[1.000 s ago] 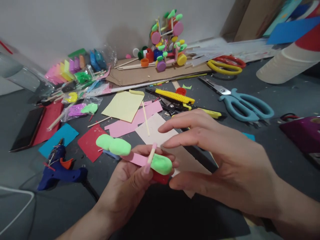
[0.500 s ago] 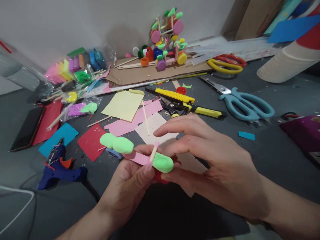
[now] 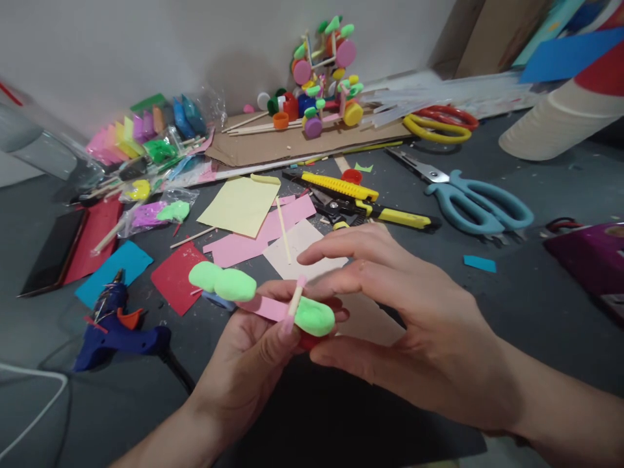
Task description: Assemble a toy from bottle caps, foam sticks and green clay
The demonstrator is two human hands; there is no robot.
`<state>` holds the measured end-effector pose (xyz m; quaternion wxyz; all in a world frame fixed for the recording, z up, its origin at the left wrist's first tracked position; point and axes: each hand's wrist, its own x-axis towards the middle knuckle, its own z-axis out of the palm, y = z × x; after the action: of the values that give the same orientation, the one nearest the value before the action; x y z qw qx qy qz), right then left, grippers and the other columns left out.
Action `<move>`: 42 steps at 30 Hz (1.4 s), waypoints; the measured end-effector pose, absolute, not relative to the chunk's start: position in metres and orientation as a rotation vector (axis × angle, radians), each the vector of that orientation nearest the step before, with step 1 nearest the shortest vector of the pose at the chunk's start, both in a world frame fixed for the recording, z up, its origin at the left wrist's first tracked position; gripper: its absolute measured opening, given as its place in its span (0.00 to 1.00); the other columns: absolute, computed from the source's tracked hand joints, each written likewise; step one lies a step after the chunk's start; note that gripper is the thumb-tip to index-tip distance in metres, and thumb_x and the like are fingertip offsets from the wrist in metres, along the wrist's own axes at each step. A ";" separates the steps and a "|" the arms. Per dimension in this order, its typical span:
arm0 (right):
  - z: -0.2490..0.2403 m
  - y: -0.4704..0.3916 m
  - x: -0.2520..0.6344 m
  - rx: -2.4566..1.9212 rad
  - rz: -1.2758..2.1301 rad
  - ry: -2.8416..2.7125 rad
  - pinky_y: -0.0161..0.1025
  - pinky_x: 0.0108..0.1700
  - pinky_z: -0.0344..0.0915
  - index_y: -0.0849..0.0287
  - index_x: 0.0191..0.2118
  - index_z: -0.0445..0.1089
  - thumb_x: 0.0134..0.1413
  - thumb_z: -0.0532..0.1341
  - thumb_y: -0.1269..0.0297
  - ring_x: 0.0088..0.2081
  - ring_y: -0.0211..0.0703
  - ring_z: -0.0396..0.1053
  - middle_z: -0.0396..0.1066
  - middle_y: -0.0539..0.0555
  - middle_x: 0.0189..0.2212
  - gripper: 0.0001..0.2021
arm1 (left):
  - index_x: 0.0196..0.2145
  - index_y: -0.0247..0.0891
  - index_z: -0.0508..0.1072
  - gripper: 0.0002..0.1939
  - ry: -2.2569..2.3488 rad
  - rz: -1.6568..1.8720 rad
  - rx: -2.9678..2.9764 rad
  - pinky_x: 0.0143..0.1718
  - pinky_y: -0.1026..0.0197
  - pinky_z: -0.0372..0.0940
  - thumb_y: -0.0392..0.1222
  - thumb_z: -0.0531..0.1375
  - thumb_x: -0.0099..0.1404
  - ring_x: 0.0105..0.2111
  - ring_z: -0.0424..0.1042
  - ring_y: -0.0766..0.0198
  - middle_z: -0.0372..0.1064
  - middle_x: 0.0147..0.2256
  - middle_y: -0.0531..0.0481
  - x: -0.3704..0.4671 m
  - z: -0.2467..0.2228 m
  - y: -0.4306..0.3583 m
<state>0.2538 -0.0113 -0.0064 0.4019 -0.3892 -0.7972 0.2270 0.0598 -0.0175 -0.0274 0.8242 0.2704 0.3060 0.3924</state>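
Note:
My left hand grips a small craft model made of a pink strip, a short wooden stick with pink ends, and red and blue parts partly hidden underneath. Two joined lumps of green clay sit at its left end. Another green clay lump is at the right, beside the stick. Around that right end my right hand is spread, its thumb just below the green lump and its fingers above and behind it. Thumb and forefinger stand apart.
A blue glue gun and a phone lie at the left. Coloured paper, yellow cutters and blue-handled scissors lie beyond my hands. Decorated models stand near the wall.
My right thumb has moved down off the right green lump, widening the gap to the fingers. The model in my left hand has shifted slightly left.

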 end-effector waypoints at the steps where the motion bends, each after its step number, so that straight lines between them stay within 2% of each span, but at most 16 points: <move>1: -0.007 -0.012 0.253 -0.986 0.568 -2.013 0.42 0.58 0.68 0.57 0.45 0.75 0.58 0.71 0.59 0.55 0.45 0.72 0.75 0.57 0.52 0.12 | 0.45 0.42 0.81 0.08 0.655 0.840 0.583 0.47 0.61 0.73 0.41 0.68 0.68 0.43 0.82 0.59 0.84 0.39 0.49 0.060 -0.027 -0.018; 6: -0.008 -0.013 0.249 -1.001 0.575 -1.988 0.45 0.58 0.69 0.57 0.43 0.74 0.60 0.68 0.61 0.55 0.46 0.71 0.75 0.58 0.51 0.08 | 0.42 0.45 0.81 0.08 0.698 0.868 0.628 0.47 0.56 0.74 0.44 0.69 0.66 0.42 0.82 0.56 0.83 0.36 0.50 0.062 -0.027 -0.019; 11: -0.006 -0.016 0.248 -1.026 0.583 -1.971 0.47 0.58 0.70 0.56 0.44 0.72 0.60 0.68 0.60 0.55 0.48 0.72 0.76 0.58 0.51 0.09 | 0.43 0.47 0.81 0.09 0.793 0.885 0.638 0.48 0.57 0.73 0.45 0.71 0.63 0.39 0.82 0.58 0.83 0.36 0.53 0.062 -0.025 -0.021; 17: -0.008 -0.016 0.247 -1.078 0.544 -1.968 0.47 0.56 0.69 0.56 0.41 0.71 0.60 0.67 0.64 0.55 0.48 0.72 0.76 0.59 0.49 0.06 | 0.48 0.44 0.81 0.10 0.758 0.866 0.617 0.52 0.54 0.72 0.40 0.64 0.70 0.46 0.80 0.55 0.82 0.38 0.48 0.062 -0.025 -0.024; 21: -0.008 -0.014 0.245 -1.086 0.540 -1.963 0.48 0.55 0.71 0.56 0.41 0.71 0.59 0.65 0.67 0.54 0.49 0.72 0.76 0.59 0.49 0.05 | 0.39 0.43 0.84 0.07 0.842 0.862 0.721 0.53 0.56 0.71 0.41 0.64 0.71 0.46 0.79 0.55 0.81 0.35 0.49 0.058 -0.027 -0.027; 25: -0.010 -0.014 0.243 -1.092 0.535 -1.956 0.48 0.55 0.71 0.55 0.41 0.71 0.60 0.64 0.69 0.53 0.49 0.73 0.76 0.58 0.49 0.04 | 0.30 0.41 0.83 0.12 0.949 0.795 0.826 0.43 0.62 0.70 0.47 0.65 0.70 0.37 0.77 0.60 0.78 0.29 0.51 0.052 -0.029 -0.030; 27: -0.010 -0.015 0.243 -1.089 0.527 -1.949 0.48 0.55 0.70 0.56 0.40 0.70 0.60 0.63 0.70 0.53 0.48 0.73 0.76 0.58 0.49 0.04 | 0.31 0.41 0.84 0.13 0.975 0.785 0.856 0.38 0.64 0.68 0.48 0.65 0.70 0.34 0.75 0.63 0.78 0.31 0.51 0.050 -0.030 -0.030; 29: -0.011 -0.015 0.243 -1.088 0.524 -1.945 0.46 0.55 0.70 0.56 0.40 0.70 0.61 0.63 0.70 0.52 0.46 0.72 0.76 0.58 0.48 0.03 | 0.33 0.41 0.84 0.11 0.982 0.810 0.877 0.37 0.64 0.68 0.47 0.65 0.70 0.34 0.74 0.64 0.79 0.33 0.51 0.050 -0.031 -0.031; 34: -0.012 -0.014 0.242 -1.086 0.539 -1.930 0.41 0.56 0.67 0.58 0.38 0.71 0.61 0.62 0.70 0.53 0.43 0.72 0.76 0.58 0.48 0.01 | 0.29 0.41 0.83 0.11 0.989 0.862 0.872 0.39 0.63 0.69 0.45 0.66 0.69 0.32 0.75 0.64 0.79 0.29 0.52 0.053 -0.031 -0.030; 39: -0.012 -0.013 0.242 -1.081 0.565 -1.920 0.36 0.57 0.65 0.60 0.39 0.71 0.61 0.63 0.70 0.53 0.40 0.71 0.76 0.59 0.47 0.01 | 0.34 0.42 0.85 0.10 0.918 0.838 0.899 0.53 0.58 0.68 0.44 0.64 0.71 0.35 0.76 0.62 0.78 0.26 0.52 0.055 -0.030 -0.027; 42: -0.011 -0.013 0.243 -1.062 0.579 -1.917 0.35 0.57 0.65 0.61 0.40 0.72 0.61 0.64 0.68 0.53 0.39 0.71 0.76 0.58 0.47 0.03 | 0.34 0.43 0.85 0.11 0.895 0.887 0.895 0.51 0.59 0.68 0.44 0.63 0.72 0.32 0.76 0.64 0.79 0.28 0.53 0.054 -0.031 -0.028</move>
<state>0.2426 -0.0132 -0.0113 0.4236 -0.4245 -0.7661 0.2312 0.0538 -0.0283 -0.0312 0.7160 0.4041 0.4042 0.4008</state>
